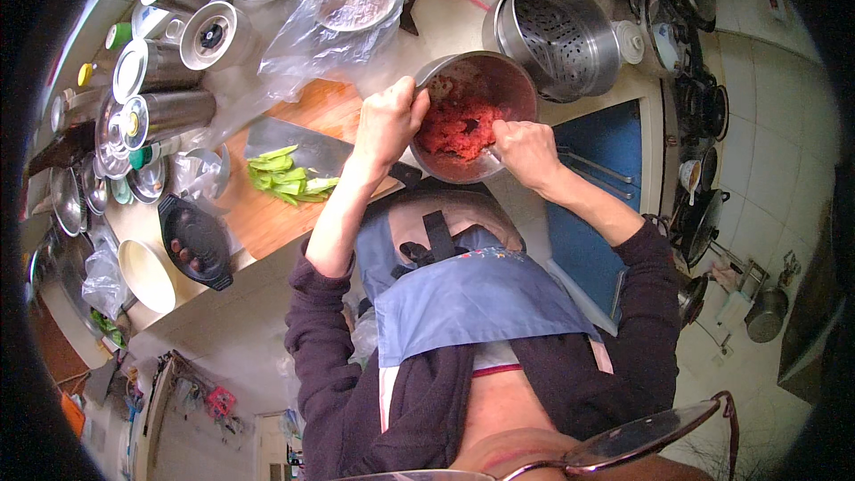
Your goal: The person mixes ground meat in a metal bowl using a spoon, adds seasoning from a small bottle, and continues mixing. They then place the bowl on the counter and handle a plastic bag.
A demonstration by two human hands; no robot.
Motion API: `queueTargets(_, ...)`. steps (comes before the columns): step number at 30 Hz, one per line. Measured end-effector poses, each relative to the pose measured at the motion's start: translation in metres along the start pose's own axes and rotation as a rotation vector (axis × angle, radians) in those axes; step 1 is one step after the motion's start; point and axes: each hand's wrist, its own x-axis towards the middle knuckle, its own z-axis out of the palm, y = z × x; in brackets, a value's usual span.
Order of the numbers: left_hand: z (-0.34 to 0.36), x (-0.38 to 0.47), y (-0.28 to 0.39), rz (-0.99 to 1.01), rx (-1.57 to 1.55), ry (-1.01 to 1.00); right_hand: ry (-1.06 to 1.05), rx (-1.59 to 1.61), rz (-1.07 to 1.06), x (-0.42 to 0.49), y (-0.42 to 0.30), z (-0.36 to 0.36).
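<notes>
A metal bowl [518,90] holding red minced meat [461,130] is in front of me, close to the counter's edge. My left hand [394,117] grips its rim on the left side. On the right side of the bowl, my right hand [524,150] is closed around what looks like a thin utensil, mostly hidden by the fingers and the meat. Left of the bowl, a wooden cutting board [267,230] bears cut green vegetable pieces [287,177] and a cleaver [267,137], its dark handle pointing towards me.
Stainless steel steamer pots [568,33] stand behind the bowl at the right. A plastic-covered bowl [354,0] stands behind the board. Metal canisters [180,113], a black oval dish [200,240] and a cream bowl [147,277] occupy the left counter. Blue cabinet fronts [588,214] lie below right.
</notes>
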Motion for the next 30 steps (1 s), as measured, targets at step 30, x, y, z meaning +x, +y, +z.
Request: queueTargets(30, -0.001, 0.006, -0.003, -0.051, 0.033, -0.032, 0.123, 0.045, -0.379, 0.021, 0.006, 0.019)
